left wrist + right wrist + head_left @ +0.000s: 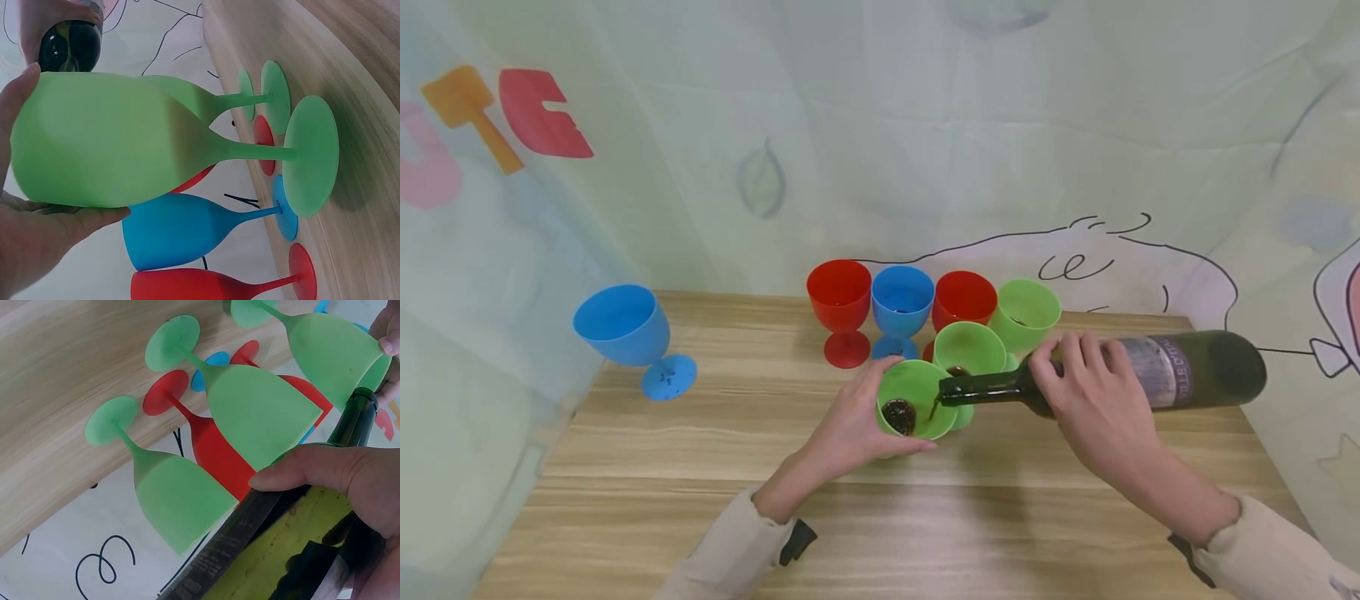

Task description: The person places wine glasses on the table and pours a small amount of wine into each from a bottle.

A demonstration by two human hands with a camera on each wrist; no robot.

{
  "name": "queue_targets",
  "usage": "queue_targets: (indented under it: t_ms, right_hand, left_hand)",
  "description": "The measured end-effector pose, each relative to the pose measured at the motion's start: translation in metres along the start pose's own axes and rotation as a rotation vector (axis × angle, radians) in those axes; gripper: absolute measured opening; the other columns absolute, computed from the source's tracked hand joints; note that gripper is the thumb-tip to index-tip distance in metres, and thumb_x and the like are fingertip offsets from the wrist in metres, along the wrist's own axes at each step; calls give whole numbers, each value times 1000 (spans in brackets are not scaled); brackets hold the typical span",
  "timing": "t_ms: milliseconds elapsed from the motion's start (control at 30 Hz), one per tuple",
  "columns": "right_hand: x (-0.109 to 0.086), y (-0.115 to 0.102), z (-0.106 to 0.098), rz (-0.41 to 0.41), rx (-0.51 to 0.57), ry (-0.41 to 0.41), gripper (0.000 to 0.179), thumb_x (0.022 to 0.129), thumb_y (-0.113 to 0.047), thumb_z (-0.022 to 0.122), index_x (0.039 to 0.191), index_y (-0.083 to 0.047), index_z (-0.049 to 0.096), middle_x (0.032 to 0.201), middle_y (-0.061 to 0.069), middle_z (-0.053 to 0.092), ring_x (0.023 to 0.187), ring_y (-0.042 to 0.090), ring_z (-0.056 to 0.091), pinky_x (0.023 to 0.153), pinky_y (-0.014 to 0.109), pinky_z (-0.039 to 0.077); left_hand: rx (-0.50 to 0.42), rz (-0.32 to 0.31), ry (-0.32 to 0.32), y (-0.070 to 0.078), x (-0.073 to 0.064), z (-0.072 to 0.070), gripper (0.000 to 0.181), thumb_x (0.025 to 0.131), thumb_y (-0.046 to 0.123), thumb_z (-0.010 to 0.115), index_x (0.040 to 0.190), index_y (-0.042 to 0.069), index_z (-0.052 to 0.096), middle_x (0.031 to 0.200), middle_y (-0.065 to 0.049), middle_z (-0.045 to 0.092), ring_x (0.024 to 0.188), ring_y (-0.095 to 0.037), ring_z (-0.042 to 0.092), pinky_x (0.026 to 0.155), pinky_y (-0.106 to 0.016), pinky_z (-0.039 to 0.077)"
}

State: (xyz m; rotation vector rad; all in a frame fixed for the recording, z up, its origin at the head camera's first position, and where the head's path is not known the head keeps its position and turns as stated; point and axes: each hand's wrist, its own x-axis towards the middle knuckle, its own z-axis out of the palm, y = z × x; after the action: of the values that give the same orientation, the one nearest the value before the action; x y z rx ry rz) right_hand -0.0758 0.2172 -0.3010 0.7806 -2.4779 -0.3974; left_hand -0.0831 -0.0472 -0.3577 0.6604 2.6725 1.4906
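My left hand (853, 425) holds the bowl of a green plastic goblet (112, 137), thumb on one side and fingers on the other. Dark liquid (898, 417) lies in that bowl. With my right hand (1097, 396) I grip a dark green wine bottle (1210, 367) by its body, tilted almost level. Its mouth is over the goblet's right rim, and a thin dark stream runs out into the bowl. Right behind stands a second green goblet (968, 342) with some dark liquid inside. The left wrist view shows the held goblet's foot (311, 156) at the tabletop.
At the back stand a red goblet (838, 292), a blue goblet (902, 296), another red goblet (964, 296) and a green goblet (1026, 312). Another blue goblet (625, 325) is at the far left of the wooden table (685, 475). A printed curtain (865, 150) hangs behind.
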Motion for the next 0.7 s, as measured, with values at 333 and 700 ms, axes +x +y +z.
queue_targets:
  t_ms: [333,700]
  right_hand:
    - [-6,-2,6,42,80,-29,55,55,-5,77,99,3,45,84,22,50,78,39,51,69,49,43]
    - [-12,-4,11,78,131,-56,59,48,-4,77,97,2,44,84,21,51,78,39,51,69,49,41]
  left_hand:
    - [-7,-7,3,-1,-1,0,84,59,30,85,127,7,42,118,-2,51,109,-19,47,80,-41,48]
    - [-24,0,-16,-1,-2,1,83,60,30,85,127,8,41,118,-2,51,109,-19,47,80,-39,49]
